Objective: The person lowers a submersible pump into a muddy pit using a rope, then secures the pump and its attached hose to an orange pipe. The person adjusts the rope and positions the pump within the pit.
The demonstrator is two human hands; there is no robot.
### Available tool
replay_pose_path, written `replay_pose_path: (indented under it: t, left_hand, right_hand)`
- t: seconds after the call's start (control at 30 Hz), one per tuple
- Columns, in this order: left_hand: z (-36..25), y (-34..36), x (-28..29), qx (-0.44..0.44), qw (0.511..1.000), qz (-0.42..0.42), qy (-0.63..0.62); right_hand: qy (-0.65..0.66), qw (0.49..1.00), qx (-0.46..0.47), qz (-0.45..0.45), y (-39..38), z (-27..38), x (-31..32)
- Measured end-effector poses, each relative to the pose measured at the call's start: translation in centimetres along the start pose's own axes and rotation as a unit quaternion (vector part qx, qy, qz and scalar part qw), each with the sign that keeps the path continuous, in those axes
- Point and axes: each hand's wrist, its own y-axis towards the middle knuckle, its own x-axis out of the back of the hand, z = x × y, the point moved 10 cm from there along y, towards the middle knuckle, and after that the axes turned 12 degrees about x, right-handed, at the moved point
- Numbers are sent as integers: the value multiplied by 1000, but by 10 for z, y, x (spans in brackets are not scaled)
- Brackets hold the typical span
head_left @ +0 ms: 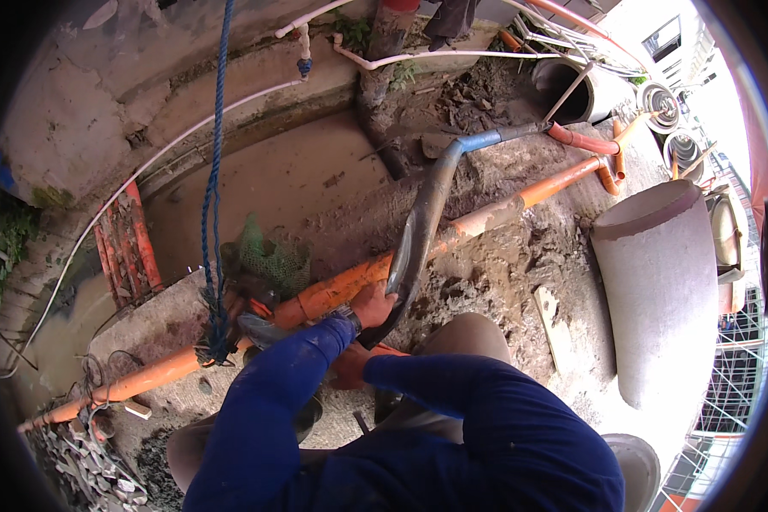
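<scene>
Both forearms, in blue sleeves, enter from the lower edge. The right hand [348,365] lies low, beneath the left forearm, against the orange pipe [333,290]; whether its fingers are closed cannot be told. The left hand [372,303] sits just above it, fingers wrapped around the dark muddy hose [418,230], which crosses over the orange pipe there. Left of the hands, a blue rope [213,196] hangs down beside green netting [269,256]. Farther off, the hose curves across muddy ground toward a grey concrete pipe section [661,290] at right.
</scene>
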Motion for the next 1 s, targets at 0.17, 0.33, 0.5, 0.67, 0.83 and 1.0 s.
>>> replay_pose_path:
  t: [0.17,0.33,0.5,0.67,0.83,1.0]
  left_hand:
    - [-15,-76,0,-86,989,123,7]
    - [49,-117,-21,-77,978,188,48]
    - [85,-99,-21,-3,977,153,146]
    - [101,-84,-34,10,966,144,216]
    - [154,-65,-78,32,970,129,202]
    - [155,-62,-84,34,977,143,152]
  right_hand:
    - [91,937,-37,335,-2,20,-57]
    - [211,959,106,159,11,109,-5]
    - [248,945,174,120,15,106,-33]
    - [228,937,174,201,11,89,-41]
    - [276,922,222,154,22,78,-38]
    - [284,903,208,245,16,77,-49]
